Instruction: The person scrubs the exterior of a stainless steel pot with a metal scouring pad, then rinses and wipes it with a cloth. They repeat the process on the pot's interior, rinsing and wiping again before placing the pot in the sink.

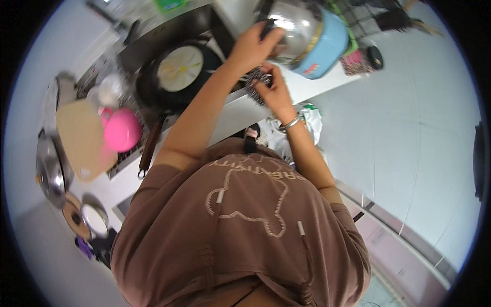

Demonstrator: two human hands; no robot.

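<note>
My left hand [251,48] is closed around the black handle of a shiny metal pan or lid [297,25]. Blur makes it hard to tell which. The metal piece sits against a light-blue container [326,42] on the counter. My right hand [277,94], with a bracelet on its wrist, pinches a steel-wool scrubber [257,86] just below the metal piece, by the sink's right edge. Left of my forearm a dark frying pan [151,92] with a brown handle rests in the dark sink [184,28]. A pale plate [180,68] with a flower pattern lies in the pan.
On the left are a pink bowl or cup [122,130], a beige cutting board [78,134] and a metal lid [51,170]. A faucet [111,19] stands at the sink's back left. White plastic bags [312,122] hang or lie below the counter's front edge [239,119].
</note>
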